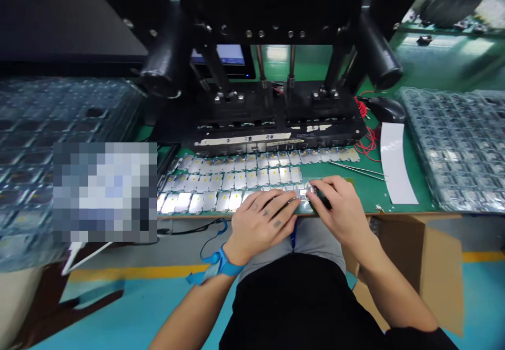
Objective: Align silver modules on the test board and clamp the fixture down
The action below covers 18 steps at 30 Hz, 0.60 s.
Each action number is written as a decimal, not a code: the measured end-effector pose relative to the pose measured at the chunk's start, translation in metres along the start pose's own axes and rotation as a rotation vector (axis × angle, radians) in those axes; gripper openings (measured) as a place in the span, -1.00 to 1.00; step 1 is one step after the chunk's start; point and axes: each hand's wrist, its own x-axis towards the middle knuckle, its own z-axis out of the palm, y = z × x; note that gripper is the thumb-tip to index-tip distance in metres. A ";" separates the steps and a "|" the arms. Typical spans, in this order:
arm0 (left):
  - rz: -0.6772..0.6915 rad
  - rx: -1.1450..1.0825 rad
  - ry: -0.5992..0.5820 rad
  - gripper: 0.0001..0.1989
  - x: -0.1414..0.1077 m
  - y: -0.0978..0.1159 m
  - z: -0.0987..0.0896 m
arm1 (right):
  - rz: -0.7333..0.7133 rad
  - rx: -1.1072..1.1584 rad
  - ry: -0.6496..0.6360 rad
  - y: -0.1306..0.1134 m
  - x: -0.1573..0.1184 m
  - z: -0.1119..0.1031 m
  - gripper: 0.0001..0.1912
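1. Green-topped counter (369, 189) spans my feed above a blue floor (158, 297); near its front edge, between both hands, lies flat, silvery circuit-board work with small pale components (302, 192), one piece or several abutting, I can't tell.
2. I'd expect it to be light and stiff, smooth enough to skid, fragile at the components; I'd take it by its side edges, keeping off the top face.
3. My left hand (264, 216) is palm down over its left part, fingers nearly together; whether they clamp anything I cannot tell.
4. My right hand (341, 205) has thumb and forefinger slightly apart at the right end; their grip is unclear too.
5. Part of a dark, rounded object (324, 198) shows beneath the right hand, unidentifiable.
6. Beyond lie rows of thin silvery plates with yellow dots (236, 180).
7. Slim steel tweezers (359, 170) point away from a white strip (398, 166); the black metal machine (236, 121) behind is cut off above.
8. Leftward, a pixelated patch (106, 192) masks whatever is there.
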 end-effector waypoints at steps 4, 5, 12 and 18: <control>0.001 -0.011 -0.010 -0.70 0.001 0.000 -0.003 | -0.014 0.176 -0.002 0.007 -0.003 -0.023 -0.67; 0.000 -0.013 -0.010 -0.71 0.001 0.000 -0.003 | -0.027 0.196 0.025 0.016 -0.001 -0.035 -0.67; 0.010 -0.010 0.036 -0.70 -0.001 -0.003 0.002 | 0.315 -0.313 0.334 0.195 0.049 -0.143 -0.71; -0.006 -0.013 0.044 -0.73 0.000 -0.001 0.001 | 0.525 -0.454 0.201 0.323 0.065 -0.153 -0.67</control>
